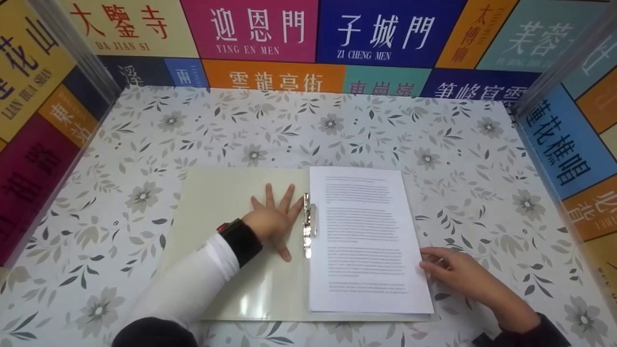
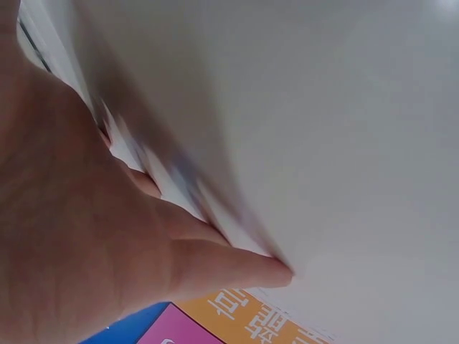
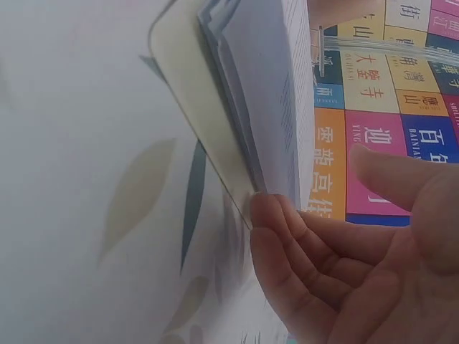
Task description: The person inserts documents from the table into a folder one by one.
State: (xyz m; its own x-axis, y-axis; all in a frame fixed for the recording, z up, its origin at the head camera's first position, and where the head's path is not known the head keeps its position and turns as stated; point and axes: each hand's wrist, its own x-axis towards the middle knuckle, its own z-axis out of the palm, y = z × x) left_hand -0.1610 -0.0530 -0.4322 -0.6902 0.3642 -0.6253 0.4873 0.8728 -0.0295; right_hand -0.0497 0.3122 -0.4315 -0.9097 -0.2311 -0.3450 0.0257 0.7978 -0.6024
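Note:
A cream folder (image 1: 217, 207) lies spread flat, a stack of printed paper (image 1: 364, 241) on its right side. Along the spine runs a shiny metal clip (image 1: 307, 226). My left hand (image 1: 272, 219) rests with fingers spread on the folder's bare inner cover, fingertips near the clip; in the left wrist view the thumb (image 2: 237, 272) touches the smooth cover. At the right edge of the paper is my right hand (image 1: 453, 270). In the right wrist view its fingertips (image 3: 265, 215) touch the edge of the folder and paper stack, with the thumb held apart from them.
The table (image 1: 289, 130) has a white cover with grey flowers and leaves. Colourful panels with Chinese lettering (image 1: 255, 29) stand along the back and both sides. A black band (image 1: 241, 241) is worn on the left wrist over a white sleeve.

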